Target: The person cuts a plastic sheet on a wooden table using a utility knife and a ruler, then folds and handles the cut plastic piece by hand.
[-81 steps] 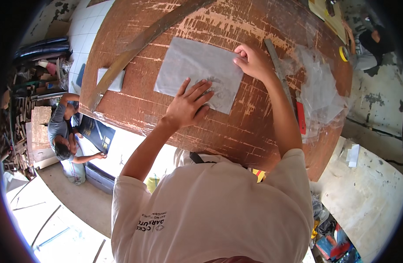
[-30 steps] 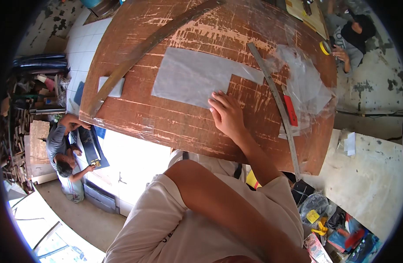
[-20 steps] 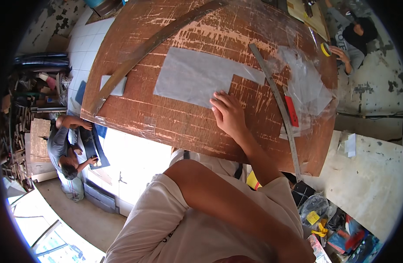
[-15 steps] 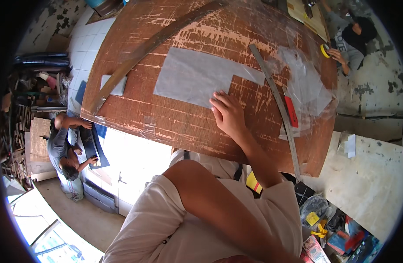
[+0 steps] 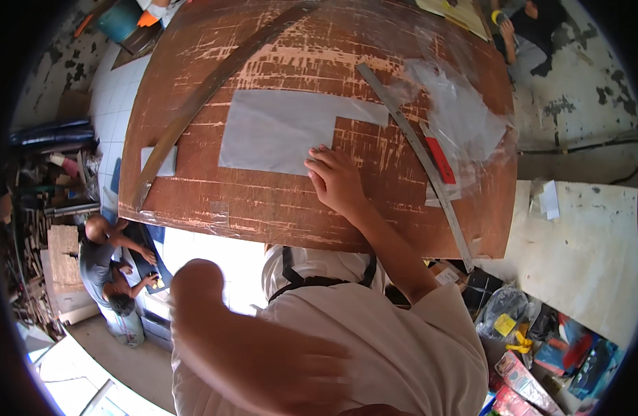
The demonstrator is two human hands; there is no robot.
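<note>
On the worn brown wooden table lies a translucent pale plastic sheet (image 5: pixel 274 132), cut to an L-like outline with a narrow strip reaching right. My right hand (image 5: pixel 336 182) rests with its fingers stretched on the sheet's near right corner, holding nothing that shows. My left arm is bent across my body. In front of my shirt is my left hand (image 5: pixel 312 374), smeared by motion, so its grip cannot be read. Right of the sheet lies a long metal ruler (image 5: pixel 416 163), and beside it a red-handled cutter (image 5: pixel 440 159) on crumpled clear plastic (image 5: pixel 468 118).
A long dark strip (image 5: pixel 218 90) crosses the table's left side, over a small pale pad (image 5: pixel 168 161). Two people (image 5: pixel 107 270) crouch on the floor at left, and another person (image 5: pixel 534 35) holds yellow tape at far right. Bagged items (image 5: pixel 502 308) lie below the pale board (image 5: pixel 568 249).
My left forearm has swung, and the hand now shows in front of my shirt. The whole view has shifted. My right hand stays on the sheet's corner.
</note>
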